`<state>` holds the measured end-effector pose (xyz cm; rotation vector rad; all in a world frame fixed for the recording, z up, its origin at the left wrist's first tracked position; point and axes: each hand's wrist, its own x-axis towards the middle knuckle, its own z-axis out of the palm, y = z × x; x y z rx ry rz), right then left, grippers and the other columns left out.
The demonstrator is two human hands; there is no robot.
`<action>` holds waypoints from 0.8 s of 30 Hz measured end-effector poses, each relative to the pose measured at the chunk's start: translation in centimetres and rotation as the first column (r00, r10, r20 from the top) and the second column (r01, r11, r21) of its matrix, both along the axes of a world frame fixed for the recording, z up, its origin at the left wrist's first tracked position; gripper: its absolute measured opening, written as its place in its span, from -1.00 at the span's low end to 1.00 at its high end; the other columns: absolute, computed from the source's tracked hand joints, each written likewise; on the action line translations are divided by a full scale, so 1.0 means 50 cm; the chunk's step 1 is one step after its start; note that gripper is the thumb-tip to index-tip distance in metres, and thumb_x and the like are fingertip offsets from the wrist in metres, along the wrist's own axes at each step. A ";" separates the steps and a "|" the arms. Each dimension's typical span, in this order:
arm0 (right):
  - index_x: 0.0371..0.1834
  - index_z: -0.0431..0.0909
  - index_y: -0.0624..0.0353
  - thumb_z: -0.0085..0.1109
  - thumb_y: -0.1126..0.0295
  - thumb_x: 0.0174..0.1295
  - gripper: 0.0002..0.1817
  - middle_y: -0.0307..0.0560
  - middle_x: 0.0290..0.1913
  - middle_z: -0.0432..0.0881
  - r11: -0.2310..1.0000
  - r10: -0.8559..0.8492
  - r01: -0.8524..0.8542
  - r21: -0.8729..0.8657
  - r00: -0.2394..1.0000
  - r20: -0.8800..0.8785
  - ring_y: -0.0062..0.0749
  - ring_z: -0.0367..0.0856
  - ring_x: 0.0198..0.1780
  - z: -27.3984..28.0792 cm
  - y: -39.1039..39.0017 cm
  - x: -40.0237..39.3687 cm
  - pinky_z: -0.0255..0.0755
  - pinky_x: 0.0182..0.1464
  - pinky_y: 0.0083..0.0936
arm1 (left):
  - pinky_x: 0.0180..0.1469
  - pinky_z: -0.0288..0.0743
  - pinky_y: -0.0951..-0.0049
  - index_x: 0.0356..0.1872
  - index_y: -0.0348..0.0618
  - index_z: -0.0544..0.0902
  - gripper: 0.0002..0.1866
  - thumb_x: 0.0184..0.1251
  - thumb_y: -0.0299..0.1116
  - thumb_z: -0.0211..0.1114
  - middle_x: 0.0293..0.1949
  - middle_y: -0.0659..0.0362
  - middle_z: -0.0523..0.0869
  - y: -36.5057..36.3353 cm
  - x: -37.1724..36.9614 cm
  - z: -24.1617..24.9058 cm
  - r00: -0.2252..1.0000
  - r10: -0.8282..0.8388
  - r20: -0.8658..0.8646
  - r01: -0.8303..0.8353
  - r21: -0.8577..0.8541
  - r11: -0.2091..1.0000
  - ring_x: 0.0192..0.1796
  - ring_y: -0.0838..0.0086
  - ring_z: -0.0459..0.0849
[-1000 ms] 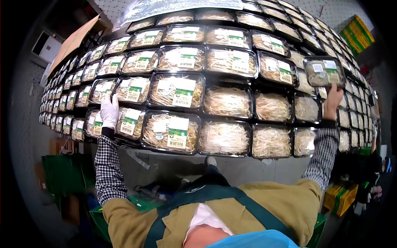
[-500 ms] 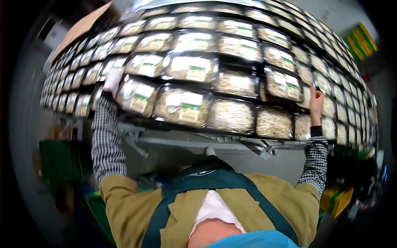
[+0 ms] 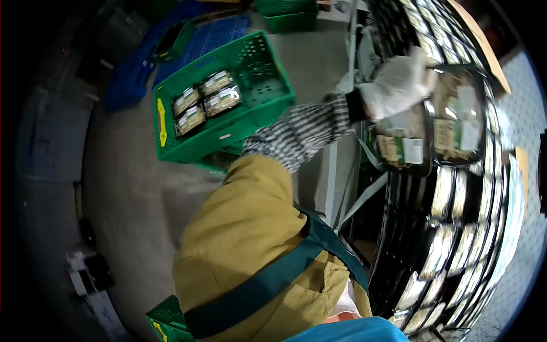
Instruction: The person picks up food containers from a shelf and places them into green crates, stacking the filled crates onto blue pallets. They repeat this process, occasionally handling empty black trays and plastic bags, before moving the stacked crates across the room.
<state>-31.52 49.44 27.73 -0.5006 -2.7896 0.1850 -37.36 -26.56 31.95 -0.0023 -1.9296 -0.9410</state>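
My left hand (image 3: 399, 85), in a white glove, is closed at the upper edges of two wrapped black trays. The nearer tray (image 3: 402, 145) and the farther tray (image 3: 458, 122) are side by side, with pale, stringy contents and white-green labels under clear film. The hand is somewhat blurred, and it hides part of the nearer tray. Rows of similar stacked trays (image 3: 441, 245) lie below and beyond them. My right hand is not in view.
A green crate (image 3: 222, 137) at upper left holds several wrapped trays (image 3: 222, 100) at one end. Beyond it are a blue pallet (image 3: 202, 48) and more green crates (image 3: 290, 21). Another green crate (image 3: 171, 316) is at the bottom left. A metal rail (image 3: 331, 176) runs beside the stacks.
The view has swung left, bringing the green crate into sight and the stacks to the right side. My left hand now holds trays; my right hand has left the view.
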 end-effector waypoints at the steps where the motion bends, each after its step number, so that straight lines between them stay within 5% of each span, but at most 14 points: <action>1: 0.28 0.22 0.25 -0.12 0.21 0.28 -0.46 0.17 0.14 0.41 0.998 0.062 -0.063 -0.019 0.997 -0.038 -0.07 0.45 0.09 0.025 -0.073 -0.026 0.37 0.12 -0.32 | -0.49 0.51 0.41 -0.24 -0.26 0.48 -0.84 0.24 -0.41 0.21 -0.55 0.04 0.62 -0.050 0.066 -0.004 0.997 0.079 0.014 -0.079 0.032 0.996 -0.54 0.37 0.64; 3: 0.26 0.25 0.25 -0.14 0.26 0.29 -0.51 0.16 0.14 0.40 0.976 0.218 -0.220 -0.005 0.970 -0.105 -0.08 0.46 0.09 0.100 -0.270 -0.052 0.38 0.10 -0.33 | -0.42 0.53 0.45 -0.18 -0.25 0.50 -0.82 0.23 -0.43 0.22 -0.40 0.06 0.66 -0.202 0.195 -0.059 0.948 0.316 -0.041 -0.314 0.038 0.949 -0.47 0.40 0.64; 6: 0.22 0.31 0.24 -0.17 0.35 0.30 -0.57 0.15 0.15 0.39 0.855 0.517 -0.514 0.062 0.842 -0.151 -0.11 0.47 0.08 0.174 -0.588 -0.111 0.41 0.08 -0.34 | -0.16 0.52 0.44 -0.13 -0.27 0.51 -0.80 0.27 -0.44 0.20 -0.21 0.04 0.62 -0.397 0.405 -0.130 0.829 0.548 0.107 -0.558 0.104 0.823 -0.19 0.38 0.62; 9: 0.18 0.36 0.23 -0.21 0.44 0.32 -0.62 0.14 0.16 0.38 0.529 0.847 -0.824 0.203 0.529 -0.058 -0.14 0.48 0.08 0.163 -0.958 -0.185 0.43 0.06 -0.36 | -0.07 0.46 0.42 -0.09 -0.30 0.50 -0.79 0.34 -0.41 0.13 -0.21 0.10 0.60 -0.543 0.588 -0.202 0.629 0.744 0.227 -0.777 0.237 0.584 -0.17 0.44 0.56; 11: 0.16 0.38 0.25 -0.20 0.50 0.32 -0.64 0.13 0.05 0.47 0.249 0.956 -0.933 0.260 0.279 0.087 -0.20 0.52 -0.03 0.056 -1.229 -0.225 0.46 -0.05 -0.38 | -0.02 0.44 0.40 -0.07 -0.29 0.48 -0.77 0.36 -0.38 0.12 -0.18 0.07 0.60 -0.603 0.701 -0.221 0.510 0.814 0.280 -0.855 0.270 0.442 -0.12 0.39 0.56; 12: 0.18 0.36 0.23 -0.19 0.51 0.32 -0.64 0.08 -0.06 0.55 0.370 0.929 -0.908 -0.198 0.365 0.061 -0.22 0.58 -0.13 0.056 -1.445 -0.146 0.47 -0.11 -0.39 | -0.02 0.45 0.39 -0.06 -0.29 0.48 -0.76 0.37 -0.36 0.11 -0.19 0.06 0.60 -0.632 0.755 -0.236 0.453 0.864 0.222 -0.888 0.198 0.415 -0.12 0.36 0.57; 14: 0.17 0.32 0.19 -0.13 0.41 0.32 -0.64 0.19 -0.17 0.59 0.132 0.990 -0.978 -0.161 0.138 -0.025 0.01 0.62 -0.22 -0.063 -1.712 -0.113 0.49 -0.21 -0.23 | -0.12 0.49 0.38 -0.07 -0.27 0.45 -0.79 0.37 -0.38 0.10 -0.21 0.01 0.62 -0.658 0.844 -0.239 0.260 0.909 0.324 -0.965 0.127 0.231 -0.20 0.37 0.62; 15: 0.11 0.32 0.19 -0.12 0.36 0.32 -0.68 0.28 -0.18 0.57 -0.032 0.998 -0.907 -0.419 -0.003 -0.070 0.14 0.60 -0.23 -0.203 -1.811 -0.169 0.48 -0.25 -0.16 | -0.12 0.49 0.39 -0.07 -0.27 0.45 -0.78 0.37 -0.37 0.09 -0.20 0.01 0.61 -0.671 0.868 -0.293 0.260 0.928 0.267 -0.964 0.119 0.236 -0.21 0.37 0.61; 17: 0.06 0.32 0.24 -0.09 0.33 0.32 -0.69 0.43 -0.20 0.52 -0.136 0.981 -0.965 -0.225 -0.162 0.103 0.22 0.57 -0.21 -0.334 -2.026 -0.131 0.46 -0.21 -0.09 | -0.06 0.46 0.44 -0.05 -0.31 0.42 -0.78 0.40 -0.40 0.05 -0.18 0.04 0.60 -0.673 0.941 -0.308 0.180 0.926 0.332 -0.983 0.089 0.159 -0.17 0.42 0.58; 19: 0.07 0.32 0.24 -0.06 0.30 0.30 -0.66 0.40 -0.22 0.53 -0.043 0.997 -0.923 -0.382 -0.066 0.050 0.20 0.57 -0.22 -0.424 -2.167 -0.072 0.46 -0.22 -0.04 | -0.03 0.44 0.47 -0.05 -0.33 0.41 -0.80 0.42 -0.43 0.02 -0.18 0.08 0.59 -0.659 1.000 -0.340 0.186 0.921 0.344 -0.967 0.230 0.109 -0.14 0.46 0.56; 22: 0.08 0.36 0.21 -0.04 0.25 0.30 -0.63 0.31 -0.20 0.56 -0.100 0.995 -0.988 -0.119 -0.102 0.004 0.17 0.59 -0.24 -0.510 -2.238 -0.025 0.47 -0.27 -0.05 | -0.05 0.45 0.50 -0.04 -0.32 0.42 -0.80 0.43 -0.43 0.01 -0.17 0.12 0.58 -0.629 1.042 -0.375 0.279 0.865 0.418 -0.855 0.517 0.026 -0.16 0.54 0.54; 24: 0.17 0.31 0.36 0.16 0.02 0.19 -0.33 0.37 0.19 0.35 -0.345 0.895 -0.844 -0.411 -0.427 0.125 0.15 0.48 0.08 -0.506 -2.241 0.052 0.45 0.03 -0.16 | -0.07 0.45 0.51 -0.04 -0.30 0.44 -0.80 0.43 -0.41 0.02 -0.17 0.14 0.58 -0.622 1.048 -0.395 0.293 0.855 0.428 -0.789 0.614 -0.037 -0.18 0.54 0.52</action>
